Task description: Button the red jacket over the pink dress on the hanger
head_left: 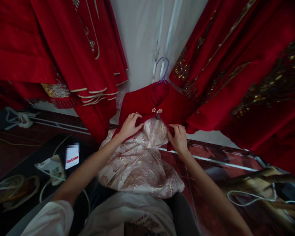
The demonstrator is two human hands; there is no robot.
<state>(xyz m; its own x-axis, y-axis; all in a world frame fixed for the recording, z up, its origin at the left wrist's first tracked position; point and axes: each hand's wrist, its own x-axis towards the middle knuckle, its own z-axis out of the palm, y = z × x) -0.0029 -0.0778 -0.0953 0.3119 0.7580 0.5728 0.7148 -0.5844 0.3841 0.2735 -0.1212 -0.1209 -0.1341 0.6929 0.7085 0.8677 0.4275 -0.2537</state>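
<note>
A small red jacket [147,101] on a purple hanger [164,70] hangs in front of me, closed at the front by a pearl clasp [157,110]. Under it falls a pale pink and gold brocade skirt [140,157]. My left hand [129,126] pinches the jacket's lower left hem, fingers curled on the red cloth. On the right side, my right hand [178,137] grips the lower hem with its fingers closed over it.
Long red embroidered gowns hang on the left [64,49] and the right [248,75]. A white curtain [142,39] lies behind. On the dark floor sit a power strip [51,165], a card [72,155] and several white cables [248,196].
</note>
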